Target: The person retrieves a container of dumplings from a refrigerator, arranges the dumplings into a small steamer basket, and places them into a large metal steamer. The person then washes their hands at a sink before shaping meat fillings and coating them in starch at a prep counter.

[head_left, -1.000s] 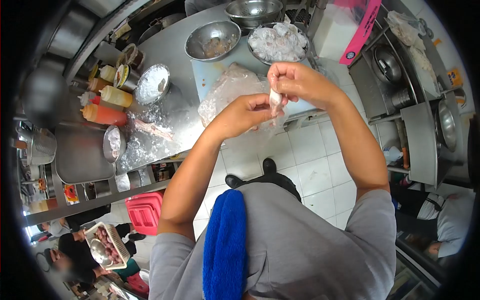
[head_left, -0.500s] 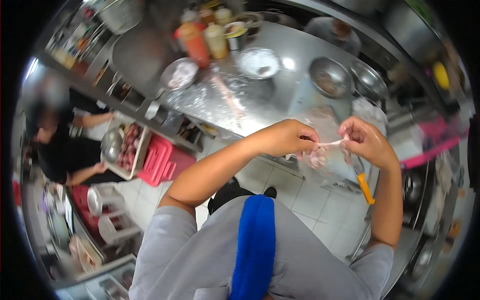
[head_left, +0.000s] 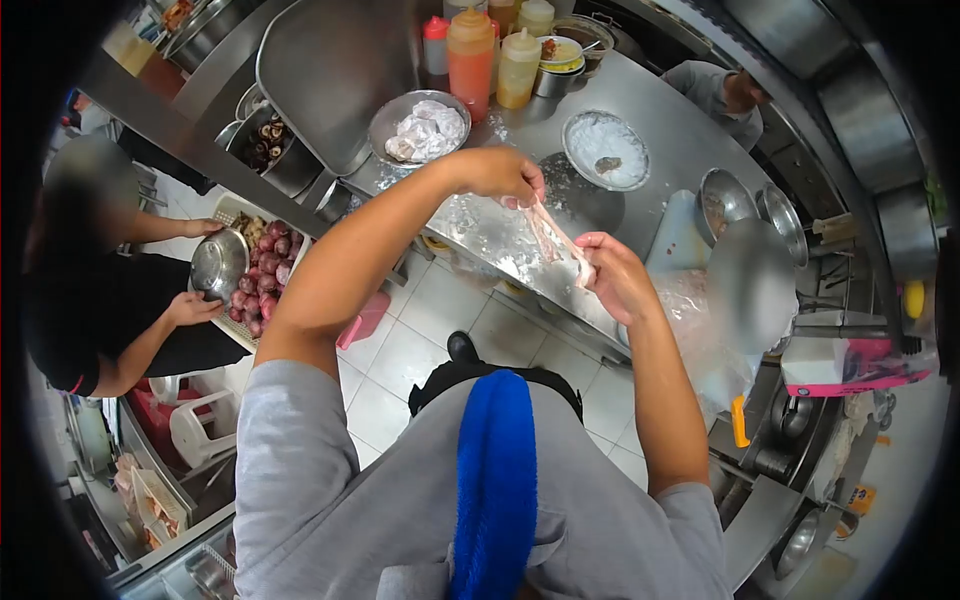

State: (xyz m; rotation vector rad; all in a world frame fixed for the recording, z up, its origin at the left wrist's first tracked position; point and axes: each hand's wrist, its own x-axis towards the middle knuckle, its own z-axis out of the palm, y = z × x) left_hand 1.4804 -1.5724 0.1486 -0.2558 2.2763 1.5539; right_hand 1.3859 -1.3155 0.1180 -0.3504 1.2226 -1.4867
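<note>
Left hand (head_left: 500, 178) and right hand (head_left: 618, 278) each pinched, between thumb and fingers, one end of a pale strip of raw meat (head_left: 568, 243), drawn out slantwise over the powder-smeared near side of the steel bench (head_left: 672, 128). Further in stood a bowl of white powder (head_left: 612, 187) and, to its left, a bowl of white-coated pieces (head_left: 380, 127) just beside an orange squeeze bottle (head_left: 470, 70), while beyond the far edge I saw a person in grey (head_left: 700, 88).

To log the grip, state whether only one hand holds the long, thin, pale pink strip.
No, the left hand and the right hand both hold the pale pink strip.
</note>
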